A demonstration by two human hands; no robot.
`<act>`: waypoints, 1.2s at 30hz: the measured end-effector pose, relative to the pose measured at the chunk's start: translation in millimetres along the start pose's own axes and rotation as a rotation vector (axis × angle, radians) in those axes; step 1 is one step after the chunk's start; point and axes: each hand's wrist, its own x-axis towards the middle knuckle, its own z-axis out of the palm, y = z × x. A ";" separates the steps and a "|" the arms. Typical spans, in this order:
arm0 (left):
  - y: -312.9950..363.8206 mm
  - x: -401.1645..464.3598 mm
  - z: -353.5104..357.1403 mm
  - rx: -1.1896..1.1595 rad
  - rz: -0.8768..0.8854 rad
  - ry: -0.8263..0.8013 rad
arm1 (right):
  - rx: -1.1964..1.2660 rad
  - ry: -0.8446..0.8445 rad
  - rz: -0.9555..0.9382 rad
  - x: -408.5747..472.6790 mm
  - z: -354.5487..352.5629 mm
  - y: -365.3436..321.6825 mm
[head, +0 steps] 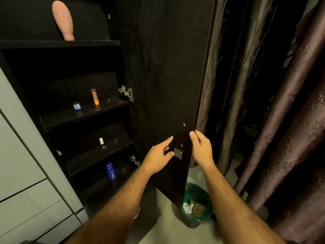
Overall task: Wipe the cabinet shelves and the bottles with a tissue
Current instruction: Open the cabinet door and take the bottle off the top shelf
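Note:
A dark cabinet stands open, its door swung out toward me. Its shelves hold bottles: a pink tube on top, a small dark bottle and an orange tube on one shelf, a white-capped nail polish below, and a blue bottle lowest. My left hand touches the door's inner face beside a metal lock plate, fingers extended. My right hand grips the door's outer edge, thumb on the inner face. No tissue is in view.
A green-lined waste bin with scraps stands on the pale floor behind the door. Brown curtains hang at the right. Grey drawer fronts fill the left side. Metal hinges sit at the cabinet's right edge.

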 end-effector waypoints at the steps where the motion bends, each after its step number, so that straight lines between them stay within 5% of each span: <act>1: -1.4 0.7 -1.4 0.041 0.008 0.012 | -0.015 0.014 -0.006 1.5 -0.5 0.6; 16: -14.7 -14.0 -18.9 0.149 0.012 0.097 | -0.142 0.115 0.050 4.6 2.7 7.7; 23: -23.5 -27.9 -26.1 0.199 0.001 0.130 | -0.406 0.350 0.135 -36.9 19.1 23.9; 36: -72.2 -66.0 -60.1 0.216 -0.073 0.244 | -0.506 -0.044 0.051 -63.9 77.1 35.7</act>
